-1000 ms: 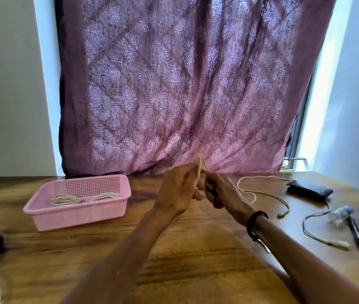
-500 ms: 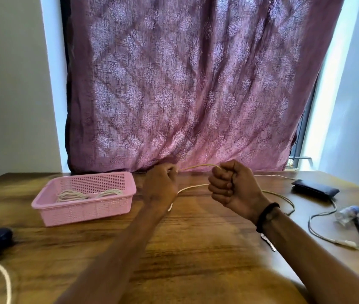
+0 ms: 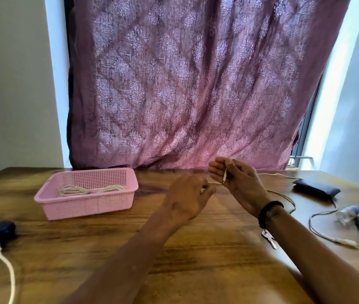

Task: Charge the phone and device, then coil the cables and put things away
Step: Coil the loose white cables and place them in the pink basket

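Left hand (image 3: 188,197): pinches cable (image 3: 283,197), right of basket (image 3: 91,191).
Right hand (image 3: 237,183): thumb pins plug.
Risk: slack snags, coil loosens.

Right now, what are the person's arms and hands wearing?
Both forearms are bare, with no sleeves in view. The left hand wears nothing: no glove, ring or band shows. The right hand is also ungloved, but its wrist carries a thick black wristband, and a small silver key shows just below it, apparently hanging from the band.
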`<control>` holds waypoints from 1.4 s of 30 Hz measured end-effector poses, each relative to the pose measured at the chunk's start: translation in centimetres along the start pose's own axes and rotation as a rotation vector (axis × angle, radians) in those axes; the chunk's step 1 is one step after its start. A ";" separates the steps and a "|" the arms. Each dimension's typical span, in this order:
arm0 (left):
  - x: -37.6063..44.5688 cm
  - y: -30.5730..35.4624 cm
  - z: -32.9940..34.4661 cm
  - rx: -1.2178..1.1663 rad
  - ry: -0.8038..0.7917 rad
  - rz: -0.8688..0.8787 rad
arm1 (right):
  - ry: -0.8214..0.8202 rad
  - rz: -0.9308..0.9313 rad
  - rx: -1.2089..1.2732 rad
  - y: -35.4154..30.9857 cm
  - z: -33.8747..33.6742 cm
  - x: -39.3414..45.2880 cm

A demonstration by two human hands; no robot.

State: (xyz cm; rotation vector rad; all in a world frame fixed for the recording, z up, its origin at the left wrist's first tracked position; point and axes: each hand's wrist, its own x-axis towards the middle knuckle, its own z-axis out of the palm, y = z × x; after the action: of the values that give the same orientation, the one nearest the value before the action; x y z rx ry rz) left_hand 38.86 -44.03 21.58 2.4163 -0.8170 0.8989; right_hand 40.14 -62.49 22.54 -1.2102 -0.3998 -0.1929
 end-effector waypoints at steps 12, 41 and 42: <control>0.4 -2.2 -3.3 -0.012 0.414 -0.125 | -0.285 0.350 -0.229 1.8 6.5 -3.1; -0.9 1.2 1.3 0.126 0.186 0.118 | 0.333 -0.599 -0.841 0.5 4.8 -2.5; -1.0 1.3 1.1 0.119 0.194 0.103 | 0.360 -0.631 -0.909 0.5 4.7 -2.6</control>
State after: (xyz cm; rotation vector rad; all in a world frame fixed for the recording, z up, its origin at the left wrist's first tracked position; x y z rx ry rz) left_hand 37.87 -45.20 20.33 2.3557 -0.8419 1.2326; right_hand 36.99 -58.07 22.42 -1.8550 -0.3721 -1.2205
